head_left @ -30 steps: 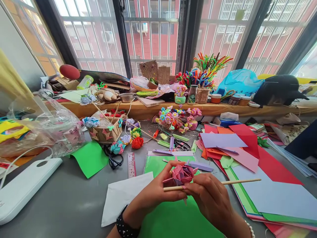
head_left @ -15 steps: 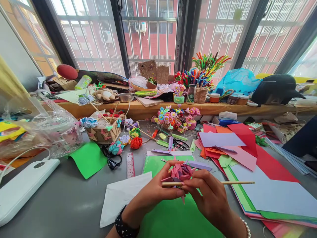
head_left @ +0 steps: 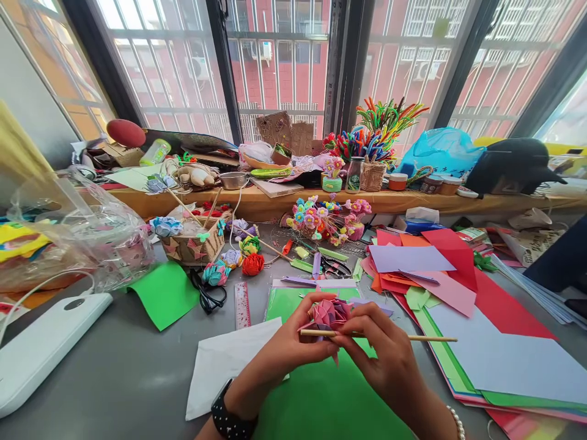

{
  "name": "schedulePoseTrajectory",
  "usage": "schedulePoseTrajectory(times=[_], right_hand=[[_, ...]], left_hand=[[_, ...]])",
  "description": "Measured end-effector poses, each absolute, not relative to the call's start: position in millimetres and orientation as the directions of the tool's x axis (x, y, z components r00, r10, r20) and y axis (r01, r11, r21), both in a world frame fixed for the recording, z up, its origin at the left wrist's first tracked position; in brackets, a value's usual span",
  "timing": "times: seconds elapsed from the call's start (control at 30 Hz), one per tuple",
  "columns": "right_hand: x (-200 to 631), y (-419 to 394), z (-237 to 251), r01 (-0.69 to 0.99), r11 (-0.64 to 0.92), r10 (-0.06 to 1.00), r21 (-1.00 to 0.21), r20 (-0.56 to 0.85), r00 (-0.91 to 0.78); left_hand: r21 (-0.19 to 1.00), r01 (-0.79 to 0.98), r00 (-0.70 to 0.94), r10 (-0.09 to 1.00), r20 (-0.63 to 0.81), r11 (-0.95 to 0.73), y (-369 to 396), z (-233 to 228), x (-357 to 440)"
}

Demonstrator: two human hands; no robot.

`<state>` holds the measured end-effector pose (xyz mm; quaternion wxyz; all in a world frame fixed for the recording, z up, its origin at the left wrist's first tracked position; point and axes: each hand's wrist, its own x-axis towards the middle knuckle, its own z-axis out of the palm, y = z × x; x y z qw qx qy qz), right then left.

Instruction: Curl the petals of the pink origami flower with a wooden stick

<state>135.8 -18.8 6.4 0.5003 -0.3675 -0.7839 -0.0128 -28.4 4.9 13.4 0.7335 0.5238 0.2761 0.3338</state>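
A pink and purple folded paper flower rests in my left hand, whose fingers and thumb curve around it. My right hand pinches a thin wooden stick, which lies level across the front of the flower. The stick's left end sits by my left thumb, touching or close to the petals; I cannot tell which. Parts of the flower are covered by my fingers. Beneath both hands lies a green paper sheet, and a white paper packet is by my left wrist.
Coloured paper stacks lie at the right. Scissors and paper strips are behind my hands. A ruler, black-handled scissors, several paper flowers and a basket stand left. A white power strip is far left.
The stick has shifted slightly left and its left end has risen a little. My right hand has moved slightly left with it, and the flower has turned or tilted a little.
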Motion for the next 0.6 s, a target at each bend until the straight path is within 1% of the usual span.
schedulePoseTrajectory(times=[0.1, 0.23, 0.5, 0.6], right_hand=[[135.8, -18.1, 6.6, 0.589, 0.694, 0.628, -0.415, 0.748, -0.213], [136.0, -18.2, 6.0, 0.595, 0.664, 0.661, -0.452, 0.727, -0.185], [132.8, -16.8, 7.5, 0.622, 0.687, 0.585, -0.376, 0.794, -0.167], [132.8, -16.5, 8.2, 0.632, 0.709, 0.522, -0.313, 0.836, -0.172]], left_hand=[[0.96, -0.198, 0.61, 0.791, -0.037, 0.198, 6.4, 11.3, -28.8], [0.959, -0.211, 0.601, 0.799, -0.025, 0.189, 6.5, 10.6, -28.9], [0.956, -0.207, 0.611, 0.79, -0.04, 0.208, 6.3, 10.3, -26.2], [0.961, -0.185, 0.614, 0.788, -0.049, 0.204, 5.5, 10.7, -26.3]])
